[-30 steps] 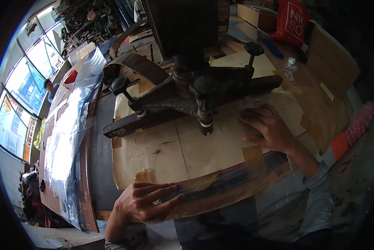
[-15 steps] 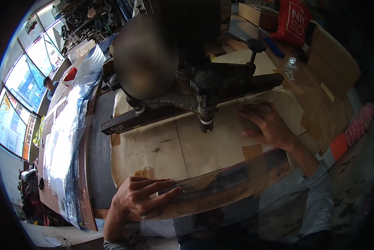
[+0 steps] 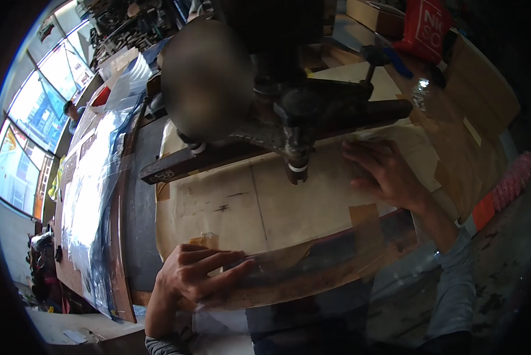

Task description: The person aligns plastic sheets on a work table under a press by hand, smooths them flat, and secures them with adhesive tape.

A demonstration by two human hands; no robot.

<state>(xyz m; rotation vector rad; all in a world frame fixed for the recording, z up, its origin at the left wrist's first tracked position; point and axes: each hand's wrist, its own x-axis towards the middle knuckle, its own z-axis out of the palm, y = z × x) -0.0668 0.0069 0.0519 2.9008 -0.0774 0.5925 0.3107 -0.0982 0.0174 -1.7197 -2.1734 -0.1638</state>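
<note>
My left hand (image 3: 199,273) is at the near edge of the board, its fingers bent over the left end of a clear plastic sheet (image 3: 218,324) that hangs down at the front. My right hand (image 3: 388,173) lies on the tan paper (image 3: 218,207) covering the board, fingers apart and holding nothing. A dark vertical line and a few smudges mark this paper. Just beyond my hands, a black machine head (image 3: 298,139) with a long dark bar (image 3: 218,155) stands over it. Brown tape (image 3: 366,228) crosses the near edge.
Shiny plastic sheeting (image 3: 91,195) covers the table at left. A red bag (image 3: 426,29), a blue-handled tool (image 3: 400,63) and a cardboard box (image 3: 377,16) sit at the back right. Pink fluffy material (image 3: 513,180) is at far right. Another person (image 3: 73,115) is near the windows.
The view has shifted slightly, so the machine and right hand appear a little further right. Both hands keep nearly the same places on the board.
</note>
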